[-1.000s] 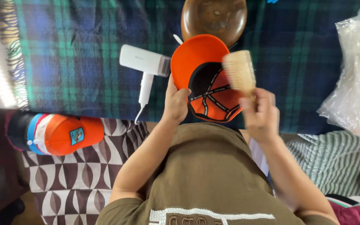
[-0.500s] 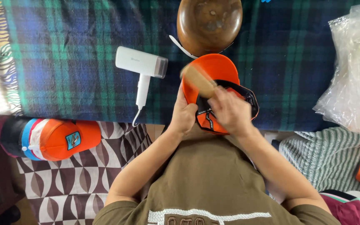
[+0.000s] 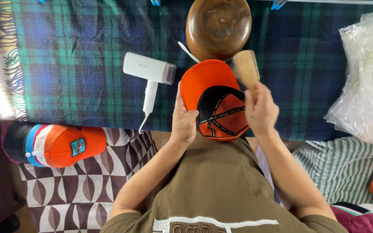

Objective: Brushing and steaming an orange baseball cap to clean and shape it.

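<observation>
Hands gripping things: left hand (image 3: 184,123) on orange cap (image 3: 214,100), right hand (image 3: 261,110) around wooden brush (image 3: 247,69).

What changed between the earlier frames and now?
The right hand swung the brush off the inside of the orange cap, up to its right edge. The left hand keeps its grip on the cap. Hair dryer, wooden bowl and cap stack lie unchanged.
</observation>
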